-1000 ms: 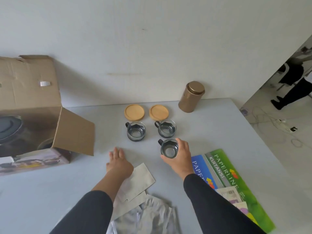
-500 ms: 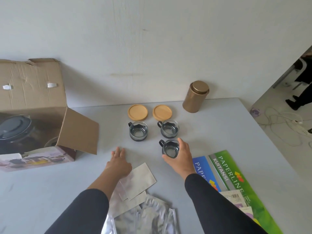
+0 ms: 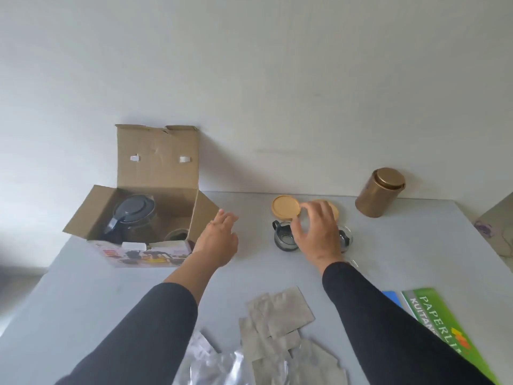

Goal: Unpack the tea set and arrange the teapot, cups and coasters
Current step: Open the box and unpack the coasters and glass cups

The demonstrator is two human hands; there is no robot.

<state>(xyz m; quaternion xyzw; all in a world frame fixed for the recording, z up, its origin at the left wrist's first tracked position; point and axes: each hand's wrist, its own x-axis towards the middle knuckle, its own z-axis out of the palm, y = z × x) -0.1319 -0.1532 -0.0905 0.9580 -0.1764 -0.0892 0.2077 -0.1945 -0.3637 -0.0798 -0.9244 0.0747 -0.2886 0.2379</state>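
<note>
Head view: the cardboard box (image 3: 144, 215) is standing open at the left of the grey table (image 3: 416, 245), its lid flap leaning up against the wall. The teapot (image 3: 133, 215), with its dark lid and handle, is lying inside the box, not yet unpacked; a further dark round item (image 3: 176, 234) is showing in the box beside it, too unclear to identify. Two wooden coasters are lying side by side near the wall: the left coaster (image 3: 286, 207) is fully visible, the right coaster (image 3: 334, 209) is largely hidden. Two glass cups are standing just in front of them: the left cup (image 3: 284, 238) and the right cup (image 3: 345, 237). The third cup is hidden by the right forearm except for a sliver of rim. A gold canister (image 3: 380, 195) is standing well to the right.

The left hand (image 3: 218, 240) is reaching toward the box with fingers straight and apart, holding nothing. The right hand (image 3: 316, 232) is hovering above the cups with fingers relaxed and spread, gripping nothing.

Progress, as a judgement: cups and coasters are out, but cups are not resting on coasters, and the teapot is remaining.

Against the earlier frame: the right hand has released the third cup, the left hand has lifted off the table toward the box, and the camera has turned left
</note>
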